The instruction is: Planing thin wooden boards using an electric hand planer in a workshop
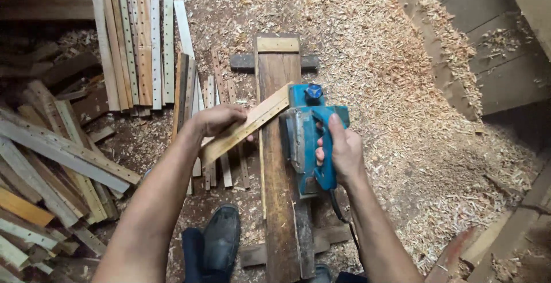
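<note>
My left hand [221,119] grips a thin wooden slat [248,123] with a row of small holes, held slanted with its far end at the nose of a blue electric planer [310,136]. My right hand [343,154] is closed around the planer's blue handle. The planer sits on a long dark plank [279,214] that runs away from me across two cross pieces. A black cord [340,211] hangs from the planer's near end.
A neat row of drilled slats [138,42] lies at the upper left, and a loose heap of them [51,162] at the left. Thick wood shavings [402,88] cover the floor to the right. My dark shoe [220,240] stands beside the plank. Wooden boards [505,47] lie at the upper right.
</note>
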